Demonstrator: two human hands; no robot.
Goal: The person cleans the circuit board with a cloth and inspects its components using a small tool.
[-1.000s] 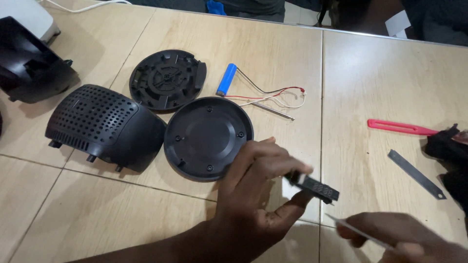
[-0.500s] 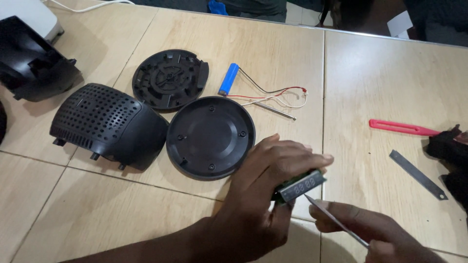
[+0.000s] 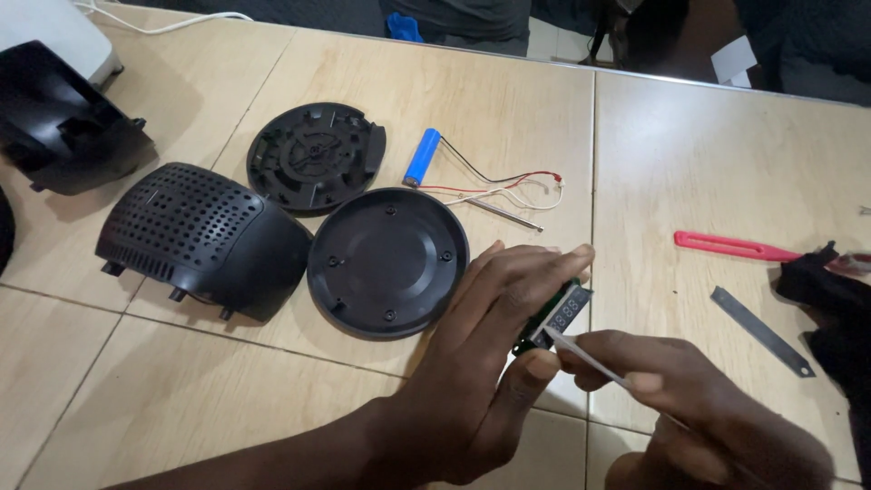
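My left hand (image 3: 494,354) pinches a small black display module (image 3: 558,315) with a dark digit window, holding it just above the table near the front edge. My right hand (image 3: 689,408) grips a thin metal blade (image 3: 581,354) whose tip touches the module's lower edge. Left of my hands lie a round black cover (image 3: 386,263), a ribbed round black plate (image 3: 313,156) and a perforated black dome shell (image 3: 200,236).
A blue cylindrical battery (image 3: 421,156) with red, black and white wires (image 3: 517,186) lies behind the round cover. A red-handled tool (image 3: 726,245) and a flat metal strip (image 3: 760,331) lie to the right, beside a black object (image 3: 830,290). Another black housing (image 3: 54,122) sits far left.
My left hand has turned the display module from edge-on to face up. My right hand has moved up and left, bringing the blade tip against the module.
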